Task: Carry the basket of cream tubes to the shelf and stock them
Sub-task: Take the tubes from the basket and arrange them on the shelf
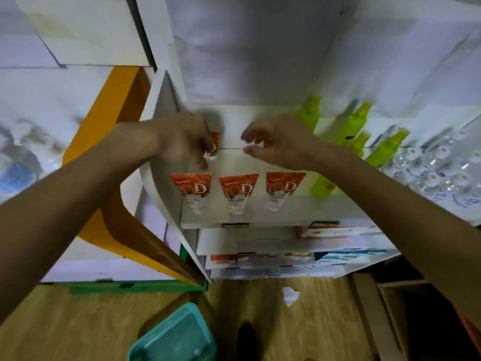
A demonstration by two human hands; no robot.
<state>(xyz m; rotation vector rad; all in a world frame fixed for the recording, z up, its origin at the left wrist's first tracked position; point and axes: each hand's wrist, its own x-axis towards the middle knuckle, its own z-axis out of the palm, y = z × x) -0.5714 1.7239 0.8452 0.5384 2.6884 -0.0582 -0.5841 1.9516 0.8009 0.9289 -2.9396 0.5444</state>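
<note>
Three orange-and-white cream tubes (238, 192) stand in a row along the front of the white shelf (299, 217), caps down. My left hand (182, 139) is behind them at the shelf's left end, its fingers closed on a fourth tube (214, 145). To the right of it, my right hand (276, 143) hovers over the shelf with fingers curled; a small orange patch shows under its fingers, and I cannot tell whether it holds a tube. The teal basket (173, 337) sits on the wooden floor below.
Green spray bottles (351, 126) stand on the right part of the same shelf, with clear capped bottles (429, 168) further right. Lower shelves hold boxed goods (338, 231). An orange panel (112, 121) and a white unit flank the left. A white scrap (290, 295) lies on the floor.
</note>
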